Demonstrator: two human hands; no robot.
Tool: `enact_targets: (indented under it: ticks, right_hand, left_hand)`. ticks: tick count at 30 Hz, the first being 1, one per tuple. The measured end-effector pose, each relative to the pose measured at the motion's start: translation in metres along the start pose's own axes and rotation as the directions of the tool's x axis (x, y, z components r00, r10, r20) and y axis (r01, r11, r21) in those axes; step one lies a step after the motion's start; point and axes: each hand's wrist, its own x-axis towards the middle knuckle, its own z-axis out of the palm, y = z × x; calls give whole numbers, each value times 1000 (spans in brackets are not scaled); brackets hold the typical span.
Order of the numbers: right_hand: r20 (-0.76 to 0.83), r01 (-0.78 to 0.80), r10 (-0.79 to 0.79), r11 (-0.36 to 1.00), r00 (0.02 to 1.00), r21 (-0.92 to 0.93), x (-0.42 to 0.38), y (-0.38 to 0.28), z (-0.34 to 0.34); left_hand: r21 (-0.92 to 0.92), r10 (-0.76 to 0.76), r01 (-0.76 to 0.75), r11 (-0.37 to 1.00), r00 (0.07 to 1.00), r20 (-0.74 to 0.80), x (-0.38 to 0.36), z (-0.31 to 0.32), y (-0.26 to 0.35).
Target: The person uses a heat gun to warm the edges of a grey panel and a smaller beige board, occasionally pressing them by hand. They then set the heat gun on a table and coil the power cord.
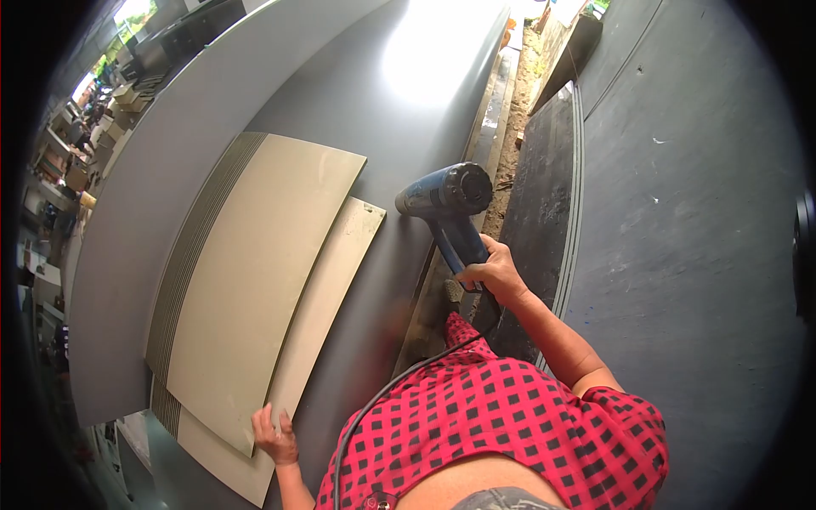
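Observation:
A blue heat gun is held by its handle in my right hand, its nozzle pointing left over the grey sheet. A black cord runs from it down across the red checked clothing. Beige panels lie stacked on the grey surface to the left, with a lower panel sticking out from under the top ones. At the near corner of this stack, my left hand touches the panel edge, its fingers apart and holding nothing.
The large grey sheet carries the stack. Dark panels lean along the right wall, beside a strip of dirt. At the far left is a cluttered area with boxes and blurred figures.

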Motion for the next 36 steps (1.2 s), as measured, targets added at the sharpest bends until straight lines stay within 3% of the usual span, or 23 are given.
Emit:
enact_targets:
  ticks: [1, 3, 5, 9, 13, 20, 26, 36]
  right_hand:
    - [4, -6, 6, 1000, 1000, -14, 0, -3, -1]
    - [23, -11, 11, 1000, 1000, -27, 1, -8, -3]
    - [15, -14, 16, 996, 1000, -88, 3, -13, -6]
    - [78, -9, 15, 997, 997, -79, 16, -16, -16]
    - [92, -33, 35, 999, 995, -18, 41, -19, -25]
    - [2, 83, -83, 996, 997, -17, 111, -47, -57]
    - [-46, 135, -135, 991, 990, -6, 170, -62, -85]
    - [-32, 81, -83, 995, 996, -59, 220, -69, -115]
  left_hand:
    - [-112, -95, 92, 989, 995, -16, 17, 6, 24]
    - [-193, -44, 32, 981, 997, -58, 48, 23, 57]
    - [-191, 147, -173, 966, 978, -145, 84, 45, 85]
    - [-208, 236, -243, 948, 970, -59, 150, 72, 157]
    - [-84, 281, -278, 957, 959, 27, 201, 113, 192]
    - [62, 181, -184, 981, 982, 48, 249, 190, 211]
    - [272, 128, -124, 954, 992, 3, 255, 208, 215]
    - [287, 151, -132, 949, 988, -44, 255, 213, 211]
